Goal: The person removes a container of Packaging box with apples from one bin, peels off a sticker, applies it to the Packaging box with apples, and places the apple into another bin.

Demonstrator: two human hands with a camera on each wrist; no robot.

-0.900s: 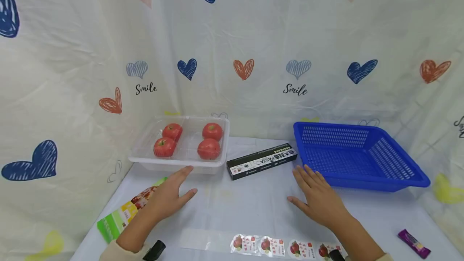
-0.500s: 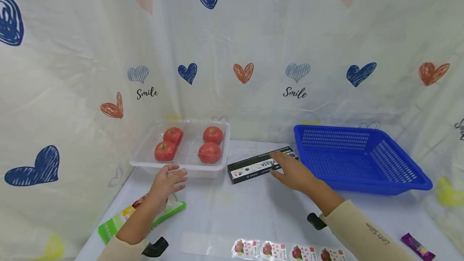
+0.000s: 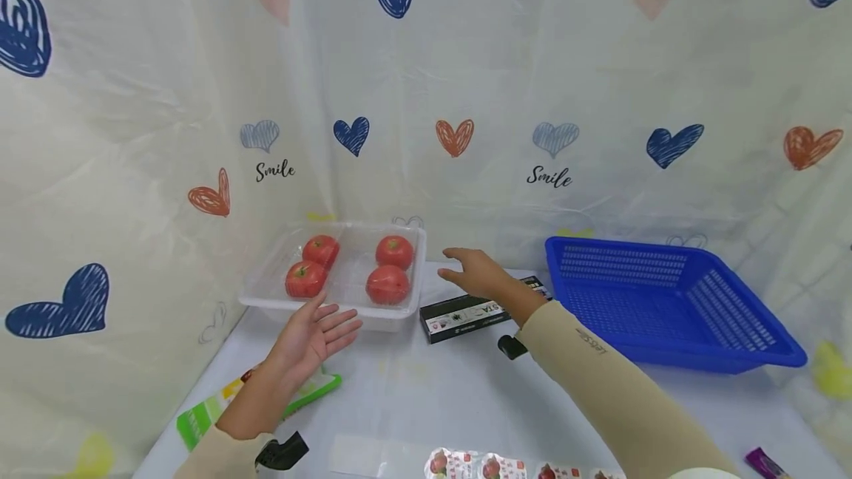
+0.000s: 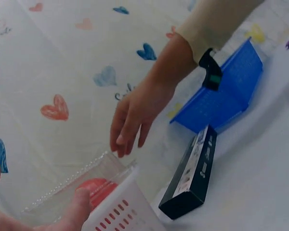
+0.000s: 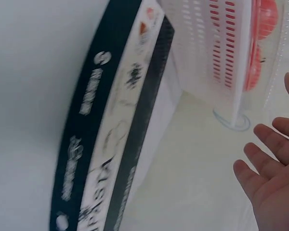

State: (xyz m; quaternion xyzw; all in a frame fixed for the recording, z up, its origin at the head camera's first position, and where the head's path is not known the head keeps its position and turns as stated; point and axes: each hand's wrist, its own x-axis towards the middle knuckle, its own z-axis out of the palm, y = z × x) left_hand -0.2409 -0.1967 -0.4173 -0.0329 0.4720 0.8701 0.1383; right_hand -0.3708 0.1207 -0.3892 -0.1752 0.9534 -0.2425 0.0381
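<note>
A white perforated basket [image 3: 382, 314] at the back left holds several red tomatoes [image 3: 388, 284] in clear plastic packaging [image 4: 62, 192]. My left hand [image 3: 309, 338] is at its front rim, palm turned up and fingers extended, holding nothing. My right hand [image 3: 475, 272] hovers just right of the basket, fingers extended toward it and nothing in them. Under the right forearm lies a long black pasta box [image 3: 459, 318] with a white label, partly covered by the arm. In the right wrist view the same box [image 5: 106, 120] fills the left half, and the basket [image 5: 197, 48] stands beyond it.
A blue perforated basket [image 3: 665, 316] stands at the back right. Beneath my left forearm is a green food bag [image 3: 200, 420]. A strip of fruit stickers [image 3: 499, 466] lies at the front edge, with a small purple packet [image 3: 765, 463] to the right. A heart-print curtain [image 3: 466, 58] hangs behind.
My right hand has swept left from beside the blue basket, over the pasta box, toward the tomatoes. The left hand has turned palm up by the basket's front rim.
</note>
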